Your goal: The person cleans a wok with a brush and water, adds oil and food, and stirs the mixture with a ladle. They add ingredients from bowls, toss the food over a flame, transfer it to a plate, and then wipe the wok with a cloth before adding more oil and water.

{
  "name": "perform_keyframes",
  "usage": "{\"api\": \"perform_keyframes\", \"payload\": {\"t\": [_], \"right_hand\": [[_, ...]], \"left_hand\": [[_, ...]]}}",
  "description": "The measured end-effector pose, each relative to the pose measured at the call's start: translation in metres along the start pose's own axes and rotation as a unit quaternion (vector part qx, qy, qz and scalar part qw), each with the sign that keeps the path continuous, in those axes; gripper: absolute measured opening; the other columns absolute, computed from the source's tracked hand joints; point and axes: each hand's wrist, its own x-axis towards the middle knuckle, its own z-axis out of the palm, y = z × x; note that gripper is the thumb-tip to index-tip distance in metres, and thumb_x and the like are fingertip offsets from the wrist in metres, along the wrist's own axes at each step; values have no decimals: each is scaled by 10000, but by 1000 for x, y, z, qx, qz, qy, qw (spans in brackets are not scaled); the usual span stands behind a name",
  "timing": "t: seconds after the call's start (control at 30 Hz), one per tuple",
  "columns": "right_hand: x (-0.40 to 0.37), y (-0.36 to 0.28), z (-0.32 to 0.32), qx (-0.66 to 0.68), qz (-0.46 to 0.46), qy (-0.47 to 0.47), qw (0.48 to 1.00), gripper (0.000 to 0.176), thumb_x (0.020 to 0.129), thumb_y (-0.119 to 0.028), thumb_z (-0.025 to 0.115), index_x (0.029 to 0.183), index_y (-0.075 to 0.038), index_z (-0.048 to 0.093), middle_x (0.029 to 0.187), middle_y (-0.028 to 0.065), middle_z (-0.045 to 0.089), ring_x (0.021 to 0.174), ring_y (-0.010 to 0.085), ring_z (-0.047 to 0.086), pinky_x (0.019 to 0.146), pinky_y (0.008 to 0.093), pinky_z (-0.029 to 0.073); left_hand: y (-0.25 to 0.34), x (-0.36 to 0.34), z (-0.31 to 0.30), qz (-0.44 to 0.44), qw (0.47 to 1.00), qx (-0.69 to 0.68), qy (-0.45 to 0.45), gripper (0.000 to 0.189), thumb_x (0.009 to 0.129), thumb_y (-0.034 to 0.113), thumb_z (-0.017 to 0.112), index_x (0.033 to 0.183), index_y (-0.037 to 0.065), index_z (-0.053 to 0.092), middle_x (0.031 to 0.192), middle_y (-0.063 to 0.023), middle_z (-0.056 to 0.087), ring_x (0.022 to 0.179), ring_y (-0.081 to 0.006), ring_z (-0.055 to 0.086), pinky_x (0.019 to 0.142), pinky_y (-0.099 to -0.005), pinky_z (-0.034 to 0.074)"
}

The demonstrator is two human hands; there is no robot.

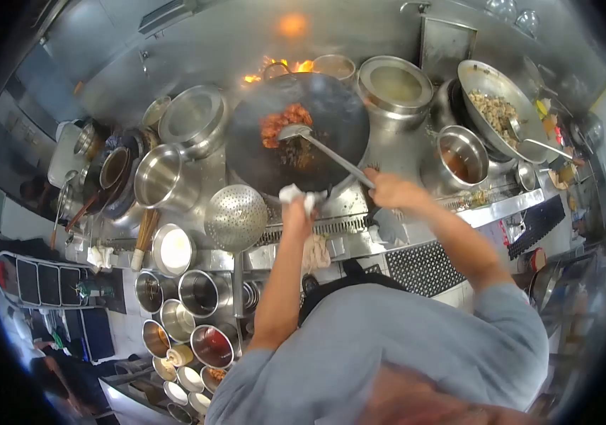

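A large dark wok (342,113) sits over the burner, with flames behind its far rim. Reddish-orange pieces of food (285,122) lie in its far left part, and darker bits are stuck near the middle. My right hand (396,190) is closed around the handle of a metal wok ladle (331,154), whose bowl rests against the food. At the near rim, my left hand (299,209) grips a white cloth (297,197) around the wok's near handle, which the cloth mostly hides.
A perforated strainer (236,217) lies left of the wok. Steel pots (163,175) and a lidded pot (395,85) surround it. On the right stand a pot of brown liquid (462,159) and a tilted wok with food (505,113). Sauce containers (212,345) fill the lower left.
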Motion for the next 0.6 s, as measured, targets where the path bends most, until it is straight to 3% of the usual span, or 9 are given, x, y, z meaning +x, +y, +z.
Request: {"api": "perform_keyframes", "payload": {"t": [0.07, 0.1, 0.13, 0.17, 0.23, 0.3, 0.43, 0.53, 0.6], "right_hand": [[25, 44, 38, -29, -158, 183, 970, 495, 830, -221, 584, 1255, -2, 455, 800, 114, 623, 600, 241, 585, 557, 362, 474], [10, 25, 22, -34, -163, 189, 968, 495, 830, -221, 584, 1255, -2, 455, 800, 114, 623, 600, 241, 585, 557, 362, 474], [-14, 7, 9, 175, -59, 107, 977, 469, 847, -230, 592, 1236, -4, 462, 744, 77, 580, 549, 198, 544, 494, 338, 439], [-34, -8, 3, 378, 51, 14, 924, 444, 863, -239, 600, 1218, -5, 470, 688, 41, 537, 497, 155, 504, 431, 315, 404], [-51, -20, -6, 573, 58, 3, 818, 309, 859, -223, 635, 1057, -5, 541, 636, -36, 438, 460, 41, 375, 381, 211, 269], [-51, -5, -12, 630, 22, -10, 776, 170, 863, -174, 618, 932, -25, 572, 625, -40, 427, 460, 34, 356, 388, 205, 252], [-61, 5, -35, 627, 57, -3, 777, 124, 849, -120, 576, 914, -15, 566, 634, -31, 432, 482, 61, 385, 409, 222, 279], [-52, 8, -33, 438, 103, 75, 890, 257, 803, -134, 568, 1010, 13, 532, 640, -1, 482, 495, 102, 444, 445, 262, 363], [-43, -6, -25, 455, 100, 39, 884, 230, 831, -154, 567, 988, 12, 534, 648, 6, 493, 489, 105, 454, 443, 264, 386]], "left_hand": [[8, -31, 13, -210, 947, -214, 112, 257, 858, 103, 471, 1115, 96, 465, 993, -98, 573, 730, -218, 611, 456, -273, 443], [20, -29, 19, -201, 949, -218, 110, 257, 858, 103, 471, 1115, 96, 465, 993, -98, 573, 730, -218, 611, 456, -273, 443], [31, -35, 22, -196, 945, -234, 116, 275, 858, 102, 474, 1132, 112, 458, 1002, -98, 572, 739, -217, 611, 456, -276, 442], [34, -42, 19, -195, 941, -247, 125, 293, 858, 102, 477, 1150, 128, 452, 1010, -98, 571, 748, -215, 611, 455, -279, 441], [41, -15, 9, -205, 924, -300, 122, 210, 872, 120, 477, 1071, 53, 478, 952, -104, 585, 723, -216, 610, 470, -294, 468], [44, 7, -3, -129, 977, -163, 55, 179, 874, 119, 477, 1021, 17, 488, 912, -111, 589, 696, -226, 611, 475, -275, 478], [24, -3, -9, -7, 998, 24, 54, 222, 848, 102, 486, 1023, -36, 472, 881, -126, 572, 696, -223, 613, 469, -300, 501], [20, -48, 18, -30, 978, 82, 188, 512, 787, 85, 511, 1219, -93, 300, 1156, -193, 474, 1048, -254, 496, 957, -337, 370], [8, -52, 16, -19, 984, 58, 166, 513, 783, 76, 510, 1223, -77, 297, 1154, -187, 473, 1032, -248, 502, 935, -341, 391]]}}
